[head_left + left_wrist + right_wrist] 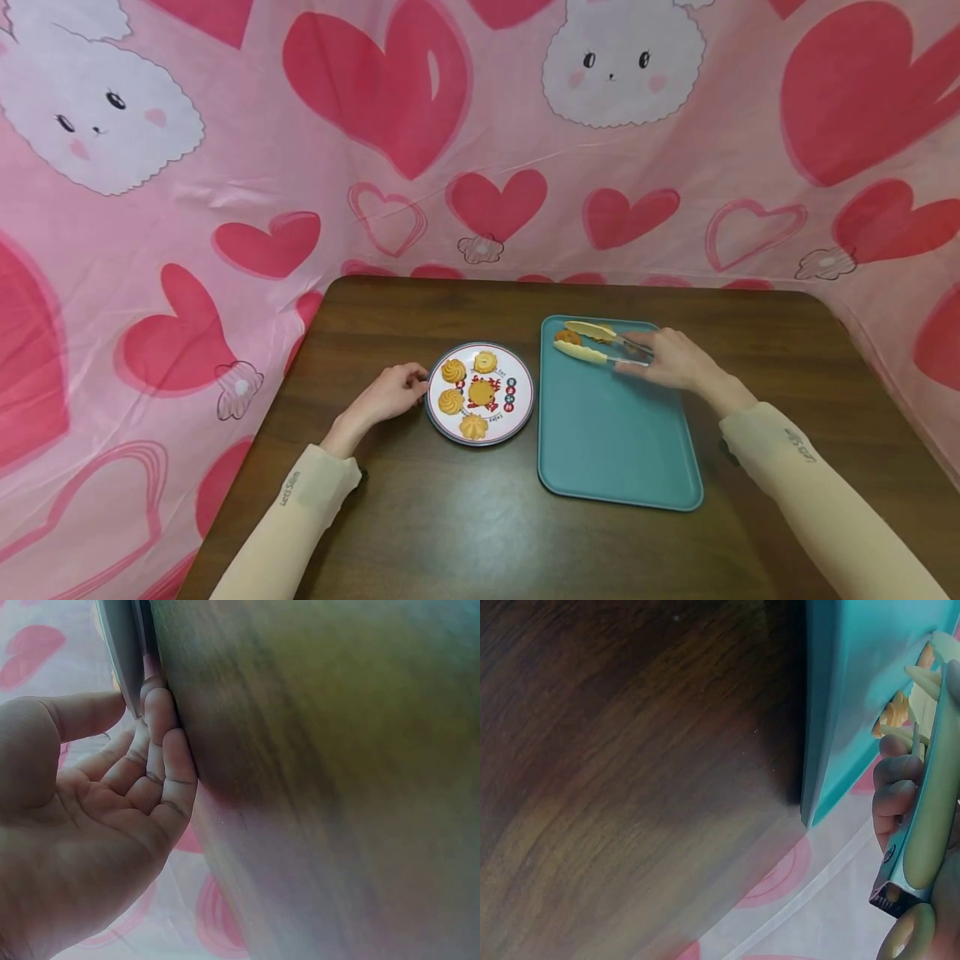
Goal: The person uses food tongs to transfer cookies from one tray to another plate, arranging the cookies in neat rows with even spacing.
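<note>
What reaches me over the head camera looks like a draped-off spot with one table, perhaps in a home; I can't tell which room. Beyond both hands, left [384, 393] and right [675, 360], and out past either side, I see creased pink cloth [405, 325] printed with red hearts [498, 204] and white animal faces [622, 71]. Under them lies a dark wood-grain table [480, 525]. Beside the left hand, a patterned plate [519, 423] of biscuits [451, 402], and below the right, a teal tray [615, 442], suggest somewhere snacks are served.
</note>
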The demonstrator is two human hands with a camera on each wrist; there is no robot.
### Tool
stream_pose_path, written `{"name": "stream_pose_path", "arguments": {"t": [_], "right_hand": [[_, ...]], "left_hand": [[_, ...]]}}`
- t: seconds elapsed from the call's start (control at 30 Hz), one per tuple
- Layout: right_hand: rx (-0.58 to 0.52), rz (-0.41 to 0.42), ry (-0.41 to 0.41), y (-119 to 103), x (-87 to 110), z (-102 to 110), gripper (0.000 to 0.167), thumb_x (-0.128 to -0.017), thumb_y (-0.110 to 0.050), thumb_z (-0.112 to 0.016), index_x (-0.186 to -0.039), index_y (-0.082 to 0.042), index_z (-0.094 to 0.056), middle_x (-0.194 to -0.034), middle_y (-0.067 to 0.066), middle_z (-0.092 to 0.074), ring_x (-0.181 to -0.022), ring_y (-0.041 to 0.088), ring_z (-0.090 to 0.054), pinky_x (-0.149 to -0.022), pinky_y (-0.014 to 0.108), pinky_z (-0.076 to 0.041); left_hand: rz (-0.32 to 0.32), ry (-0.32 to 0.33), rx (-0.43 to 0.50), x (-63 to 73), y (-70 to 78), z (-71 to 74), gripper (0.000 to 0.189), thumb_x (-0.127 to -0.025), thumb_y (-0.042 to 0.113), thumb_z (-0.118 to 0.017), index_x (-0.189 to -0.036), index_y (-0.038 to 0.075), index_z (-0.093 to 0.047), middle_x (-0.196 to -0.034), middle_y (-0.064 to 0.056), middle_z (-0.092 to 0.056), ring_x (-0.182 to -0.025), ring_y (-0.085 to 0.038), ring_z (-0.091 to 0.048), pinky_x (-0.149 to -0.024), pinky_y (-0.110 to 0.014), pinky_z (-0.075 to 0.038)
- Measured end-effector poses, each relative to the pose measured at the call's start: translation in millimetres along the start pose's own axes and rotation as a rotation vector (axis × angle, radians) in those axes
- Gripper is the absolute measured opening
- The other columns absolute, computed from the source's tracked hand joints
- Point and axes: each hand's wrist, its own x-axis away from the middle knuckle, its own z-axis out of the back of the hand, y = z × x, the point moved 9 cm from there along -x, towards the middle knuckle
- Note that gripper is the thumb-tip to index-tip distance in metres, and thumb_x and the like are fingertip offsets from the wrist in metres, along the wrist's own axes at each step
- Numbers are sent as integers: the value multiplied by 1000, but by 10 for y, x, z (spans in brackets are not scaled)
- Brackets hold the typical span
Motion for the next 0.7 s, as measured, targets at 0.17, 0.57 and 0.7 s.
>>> {"name": "stream_pose_path", "arguments": {"t": [0.17, 0.57, 0.7], "right_hand": [[-1, 23, 8, -23, -3, 12, 69, -86, -47, -76, -133, 0, -61, -93, 9, -73, -71, 14, -58, -72, 41, -54], [-20, -7, -22, 8, -8, -22, 69, -87, -46, -75, -135, 1, -60, -68, -6, -61, -63, 14, -50, -59, 32, -42], [-29, -16, -34, 20, -7, -27, 69, -87, -46, -75, -136, 0, -59, -59, -6, -52, -53, 13, -43, -52, 31, -37]], "left_hand": [[6, -3, 6, -1, 0, 3, 26, -99, 18, -62, -119, 1, -65, -78, -2, -63, -69, -15, -58, -62, -31, -46], [-13, 5, -7, -5, 18, 6, 25, -98, 17, -62, -116, 1, -65, -75, -1, -63, -67, -14, -58, -61, -31, -46], [-11, 3, -5, -9, 5, 5, 25, -98, 18, -62, -117, 1, -65, -76, -1, -63, -68, -14, -58, -61, -30, -46]]}}
